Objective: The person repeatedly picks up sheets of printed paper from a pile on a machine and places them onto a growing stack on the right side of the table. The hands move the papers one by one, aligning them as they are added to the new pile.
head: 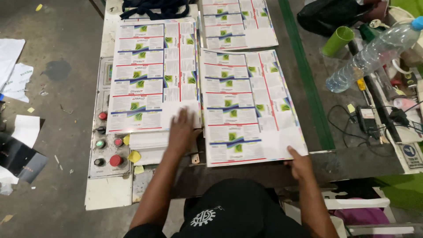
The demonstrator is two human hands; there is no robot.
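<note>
— Nearest of all is a dark cap [238,211] with a white gear emblem, low in the view, between the two forearms. What are the hands doing?

— Left hand [181,131] lies flat, fingers spread and released, pressing on the lower edge of the left printed sheet [152,75], which tops a stack on the bench [108,194]. It grips nothing.

— And the other?

— Right hand [299,165] rests at the near right corner of the right printed sheet [251,105]; the fingers touch the corner, but whether they pinch it I cannot tell.

— Where do the sheets lie?

— Side by side, edges almost touching, both covered in rows of white labels with green and blue marks and red lines. A third printed sheet [238,22] lies farther away, beyond the right one.

— Anything else about?

— A control panel [108,141] with red and green buttons sits just left of the left hand. To the right, past a green strip [308,79], lie a clear plastic bottle [374,53] and a green cup [337,40], both on their sides, well apart from the hands. Loose papers [13,66] lie on the floor at far left.
</note>
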